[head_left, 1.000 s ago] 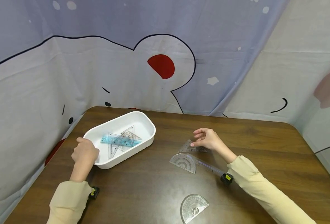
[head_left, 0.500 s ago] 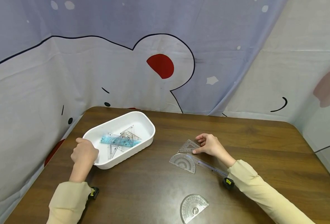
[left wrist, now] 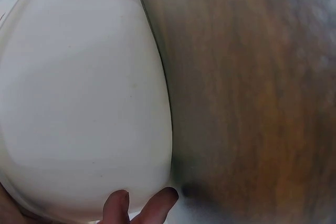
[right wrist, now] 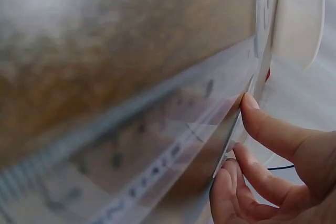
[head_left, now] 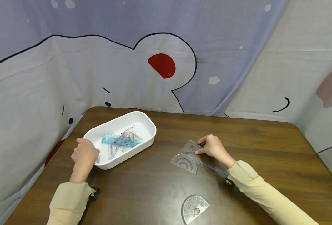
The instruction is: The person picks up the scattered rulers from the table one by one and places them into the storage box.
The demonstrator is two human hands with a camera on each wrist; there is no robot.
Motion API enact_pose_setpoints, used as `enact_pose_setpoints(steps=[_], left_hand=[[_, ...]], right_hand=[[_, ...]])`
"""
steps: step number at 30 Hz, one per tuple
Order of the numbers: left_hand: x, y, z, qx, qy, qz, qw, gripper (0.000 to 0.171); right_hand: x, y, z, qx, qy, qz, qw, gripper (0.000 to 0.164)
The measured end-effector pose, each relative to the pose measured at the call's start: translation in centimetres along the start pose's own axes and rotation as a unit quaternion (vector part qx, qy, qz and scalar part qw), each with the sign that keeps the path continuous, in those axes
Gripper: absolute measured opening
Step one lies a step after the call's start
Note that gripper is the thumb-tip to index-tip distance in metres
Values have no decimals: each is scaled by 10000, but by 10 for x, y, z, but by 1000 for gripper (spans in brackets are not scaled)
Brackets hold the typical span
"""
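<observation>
At the near-left end of the white tray (head_left: 132,153), my left hand (head_left: 84,152) grips the rim. The left wrist view shows fingertips (left wrist: 161,205) against the tray's outer wall. My right hand (head_left: 212,147) pinches the right corner of a clear set square (head_left: 186,147) on the table. In the right wrist view, the thumb (right wrist: 270,132) and the other fingers lie on either side of its edge. A clear straight ruler (head_left: 211,167) lies just below, running under the right wrist. Beside its left end is a clear protractor (head_left: 183,163).
Inside the tray lie a blue ruler (head_left: 106,140) and several clear set squares (head_left: 130,135), overlapping. Another clear protractor (head_left: 193,208) lies near the front of the brown wooden table (head_left: 138,193). A patterned curtain (head_left: 121,72) hangs behind the table.
My right hand has moved slightly down and right along the set square, and its fingers have closed on the corner. The left hand and tray have stayed in place.
</observation>
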State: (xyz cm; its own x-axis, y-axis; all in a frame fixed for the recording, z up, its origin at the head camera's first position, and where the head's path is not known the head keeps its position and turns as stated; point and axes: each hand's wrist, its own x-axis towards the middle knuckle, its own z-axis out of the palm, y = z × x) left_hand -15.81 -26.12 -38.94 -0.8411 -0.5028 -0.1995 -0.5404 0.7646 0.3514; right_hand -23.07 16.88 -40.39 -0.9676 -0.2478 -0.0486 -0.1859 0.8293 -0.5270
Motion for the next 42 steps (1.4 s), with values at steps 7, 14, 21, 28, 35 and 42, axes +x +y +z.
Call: enact_pose_setpoints(steps=[7, 14, 21, 28, 35, 42], left_hand=[[1, 0, 1, 32, -13, -28, 10000, 59], [2, -1, 1, 53, -16, -44, 10000, 58], [1, 0, 1, 26, -13, -18, 10000, 61], [0, 0, 1, -12, -20, -46, 10000, 60], [1, 0, 0, -21, -37, -39, 10000, 60], [1, 0, 1, -6, -5, -32, 10000, 60]], right_hand=[[3, -3, -1, -44, -186, 176, 9997, 38], [5, -1, -1, 158, -262, 359, 9989, 40], [7, 2, -2, 330, -380, 398, 9979, 44], [8, 4, -9, 545, -814, 269, 9948, 29], [9, 10, -12, 1085, -1020, 208, 9886, 25], [9, 11, -14, 1401, -1204, 322, 9823, 26]])
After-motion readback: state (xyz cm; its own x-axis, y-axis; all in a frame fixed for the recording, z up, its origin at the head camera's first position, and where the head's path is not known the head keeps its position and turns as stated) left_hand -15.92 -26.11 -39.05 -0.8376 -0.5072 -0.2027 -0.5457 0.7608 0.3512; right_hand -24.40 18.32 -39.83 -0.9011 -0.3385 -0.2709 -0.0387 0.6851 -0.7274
